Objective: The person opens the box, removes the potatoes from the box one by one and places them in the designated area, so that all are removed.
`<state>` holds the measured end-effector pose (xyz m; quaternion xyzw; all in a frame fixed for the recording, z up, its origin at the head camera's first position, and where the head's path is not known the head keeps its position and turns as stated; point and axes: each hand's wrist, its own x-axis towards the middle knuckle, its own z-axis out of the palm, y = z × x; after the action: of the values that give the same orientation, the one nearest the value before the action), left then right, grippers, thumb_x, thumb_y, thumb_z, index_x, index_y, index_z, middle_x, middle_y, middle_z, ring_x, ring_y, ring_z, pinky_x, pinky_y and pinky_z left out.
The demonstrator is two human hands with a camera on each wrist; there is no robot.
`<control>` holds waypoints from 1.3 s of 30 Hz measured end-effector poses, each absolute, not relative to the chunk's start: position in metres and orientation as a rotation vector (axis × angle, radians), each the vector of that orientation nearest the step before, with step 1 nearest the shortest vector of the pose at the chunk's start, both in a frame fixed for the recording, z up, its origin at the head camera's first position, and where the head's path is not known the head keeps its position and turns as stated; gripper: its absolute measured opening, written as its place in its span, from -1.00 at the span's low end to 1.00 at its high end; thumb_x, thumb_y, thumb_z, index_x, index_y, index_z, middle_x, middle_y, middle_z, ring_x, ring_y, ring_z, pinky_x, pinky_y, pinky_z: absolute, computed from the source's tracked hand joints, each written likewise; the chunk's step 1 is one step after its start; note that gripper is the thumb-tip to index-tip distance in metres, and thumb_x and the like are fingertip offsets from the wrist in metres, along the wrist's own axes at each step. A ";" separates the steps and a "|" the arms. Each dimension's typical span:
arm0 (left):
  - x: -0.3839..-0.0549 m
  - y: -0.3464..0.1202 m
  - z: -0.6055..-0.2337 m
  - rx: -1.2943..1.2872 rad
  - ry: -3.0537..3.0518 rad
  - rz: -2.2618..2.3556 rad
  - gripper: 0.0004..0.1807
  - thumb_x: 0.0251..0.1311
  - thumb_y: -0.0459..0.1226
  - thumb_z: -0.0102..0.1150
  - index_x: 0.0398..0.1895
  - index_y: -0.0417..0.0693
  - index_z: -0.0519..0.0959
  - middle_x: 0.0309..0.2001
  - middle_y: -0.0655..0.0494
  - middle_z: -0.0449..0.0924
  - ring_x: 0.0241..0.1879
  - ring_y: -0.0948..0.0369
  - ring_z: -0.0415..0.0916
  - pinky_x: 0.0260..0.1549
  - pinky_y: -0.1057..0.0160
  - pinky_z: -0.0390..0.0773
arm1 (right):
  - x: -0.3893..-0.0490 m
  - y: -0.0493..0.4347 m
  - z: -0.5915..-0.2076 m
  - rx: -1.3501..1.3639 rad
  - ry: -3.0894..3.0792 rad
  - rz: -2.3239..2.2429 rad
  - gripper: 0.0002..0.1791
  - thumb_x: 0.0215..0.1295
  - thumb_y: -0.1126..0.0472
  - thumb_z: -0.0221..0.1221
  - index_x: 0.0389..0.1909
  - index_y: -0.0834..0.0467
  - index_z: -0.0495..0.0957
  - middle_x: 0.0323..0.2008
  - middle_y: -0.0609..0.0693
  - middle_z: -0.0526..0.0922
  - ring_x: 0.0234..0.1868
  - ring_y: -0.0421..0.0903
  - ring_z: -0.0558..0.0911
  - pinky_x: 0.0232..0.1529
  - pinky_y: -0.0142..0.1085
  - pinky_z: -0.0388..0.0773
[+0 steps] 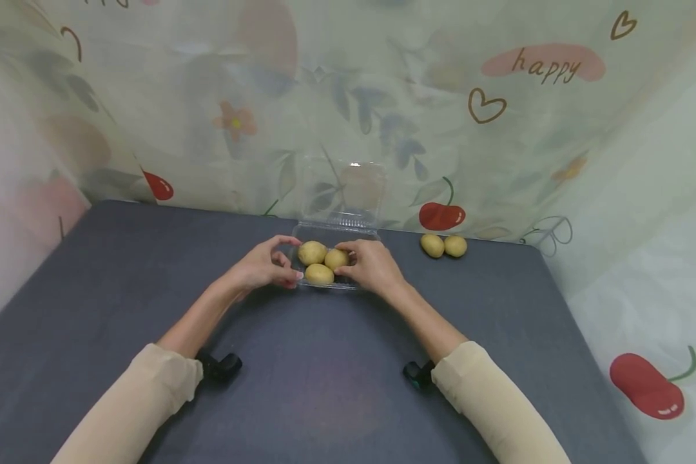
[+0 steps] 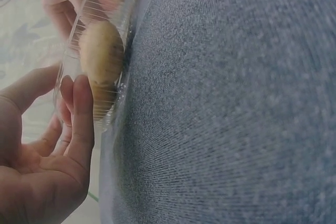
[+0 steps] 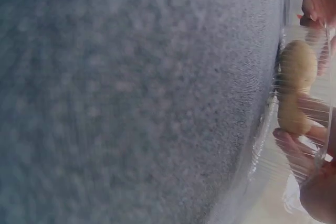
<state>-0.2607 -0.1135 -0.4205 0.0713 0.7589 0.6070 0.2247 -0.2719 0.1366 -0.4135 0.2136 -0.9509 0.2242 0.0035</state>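
Observation:
A clear plastic clamshell container (image 1: 367, 236) sits near the table's back edge, its lid (image 1: 343, 190) raised against the curtain. Inside lie a potato (image 1: 312, 252) at the back left and another potato (image 1: 319, 274) at the front. My left hand (image 1: 262, 265) holds the container's left side, thumb and fingertips at its rim. Reaching in from the right, my right hand (image 1: 372, 265) grips a third potato (image 1: 337, 259) between thumb and fingers. Through the ribbed wall, the right wrist view shows fingers against a potato (image 3: 294, 116).
Two more potatoes, a left one (image 1: 432, 245) and a right one (image 1: 455, 246), lie side by side to the right of the container. A patterned curtain (image 1: 209, 154) hangs behind the dark grey table (image 1: 325, 374).

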 end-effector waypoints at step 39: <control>-0.259 -0.116 -0.419 0.221 2.092 1.666 -0.22 0.18 -0.41 0.37 0.43 -0.09 0.21 -0.37 -0.08 0.53 -0.31 -0.02 0.66 -0.12 0.00 0.69 | -0.260 0.172 -0.400 0.611 -2.767 1.377 -0.45 0.18 0.20 0.42 0.23 0.01 0.59 -0.02 0.04 0.71 -0.10 -0.04 0.73 -0.15 -0.30 0.69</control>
<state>-0.2590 -0.1160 -0.4195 0.0804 0.7592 0.6045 0.2274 -0.2604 0.1716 -0.4001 0.1939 -0.8783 0.4370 -0.0042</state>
